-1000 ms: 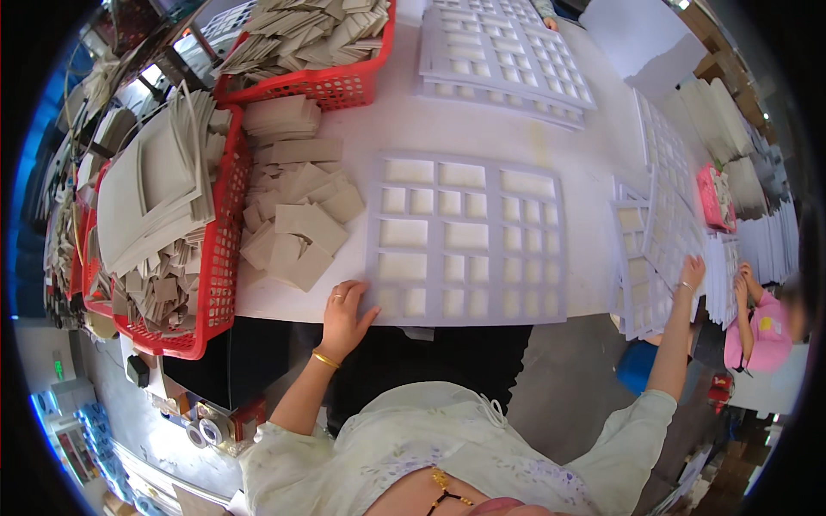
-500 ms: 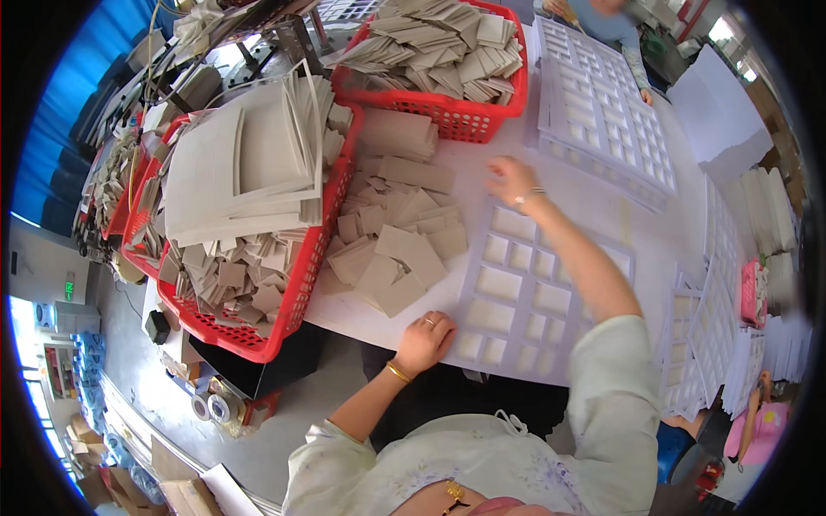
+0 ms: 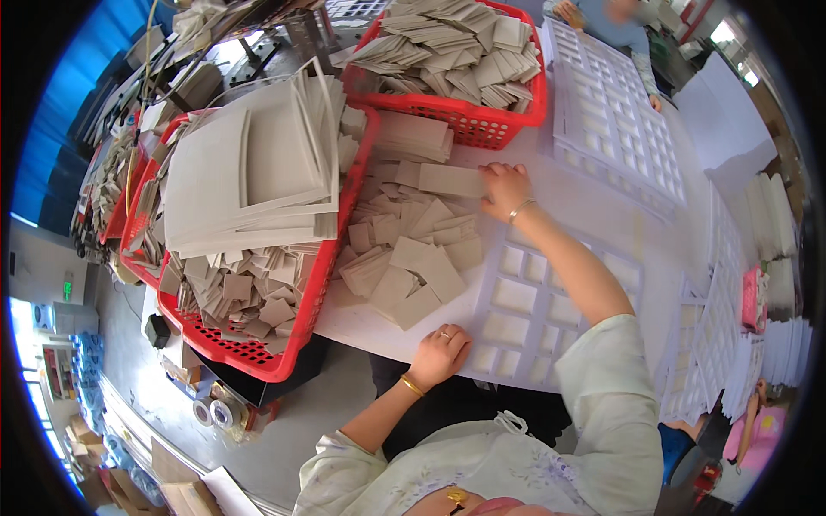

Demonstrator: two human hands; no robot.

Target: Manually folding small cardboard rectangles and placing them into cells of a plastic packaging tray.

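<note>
My right hand [image 3: 506, 191] is closed at the right end of a long grey cardboard piece [image 3: 449, 180], at the back of a loose heap of cardboard pieces [image 3: 422, 267]. My left hand [image 3: 440, 353] is curled at the table's front edge, by the lower left corner of a white grid panel [image 3: 525, 291]. Its fingers hide whatever may be inside them. The panel lies flat, divided by white strips into rectangular compartments of different sizes. My right forearm crosses over its far part.
Red baskets [image 3: 297, 344] full of cardboard pieces stand at left, with another red basket [image 3: 490, 129] behind the heap. Stacked white grid panels [image 3: 615, 129] lie at the back right, beside a co-worker's hand [image 3: 656, 102]. More panels [image 3: 705, 344] lean at right.
My right hand has come down and left from above the table onto the long cardboard piece, which has slid slightly right. My left hand stays curled at the table edge. The view has shifted slightly.
</note>
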